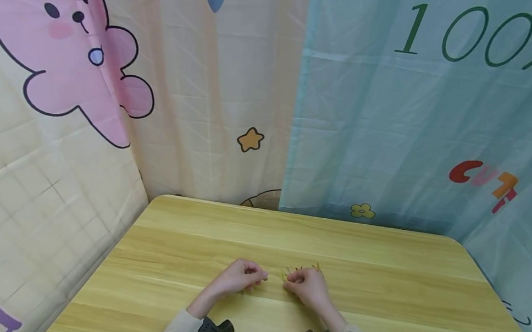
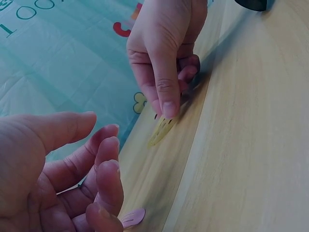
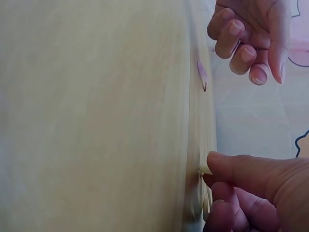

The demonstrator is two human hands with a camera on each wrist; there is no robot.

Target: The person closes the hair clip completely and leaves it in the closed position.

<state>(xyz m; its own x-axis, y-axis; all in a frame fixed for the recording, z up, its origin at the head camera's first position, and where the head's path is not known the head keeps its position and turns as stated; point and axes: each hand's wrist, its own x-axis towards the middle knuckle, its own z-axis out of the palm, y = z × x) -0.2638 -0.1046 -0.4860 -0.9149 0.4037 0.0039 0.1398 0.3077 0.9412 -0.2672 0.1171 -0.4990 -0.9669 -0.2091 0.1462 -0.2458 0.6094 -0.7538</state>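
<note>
My right hand (image 1: 310,289) pinches a yellow snap hair clip (image 2: 160,134) between thumb and fingers, low over the wooden table. In the right wrist view only a pale sliver of that clip (image 3: 205,169) shows at the fingertips. Facing it from the left, my left hand (image 1: 238,277) holds nothing; its fingers are loosely bent and the thumb stands apart from them. A pink-purple hair clip (image 2: 133,218) lies on the table by the left fingers. Thin colored tips (image 1: 317,266) show just behind the right hand, which hides most of them.
Both hands are over the middle of the light wooden table (image 1: 176,243). Printed cloth (image 1: 227,72) hangs behind the table and along its sides. Dark camera mounts (image 1: 217,330) sit at both wrists.
</note>
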